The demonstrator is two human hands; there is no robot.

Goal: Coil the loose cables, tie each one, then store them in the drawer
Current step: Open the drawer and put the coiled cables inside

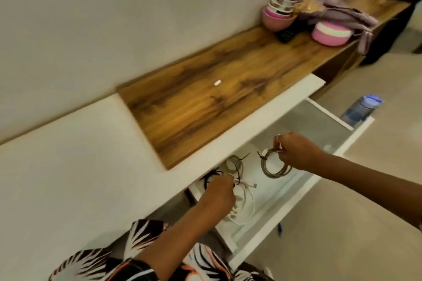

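Head view: we see the white drawer [296,191] pulled open, our right hand [294,153] pinching a grey coil [272,166] above it, our left hand [219,194] gripping a white coil [245,203] inside, and a beige coil [233,163] lying at the back.

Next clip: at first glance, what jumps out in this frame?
Two hands over the open white drawer: the right hand holds a tied grey cable coil, the left hand grips a white cable coil. Pink bowls stand far along the wooden counter.
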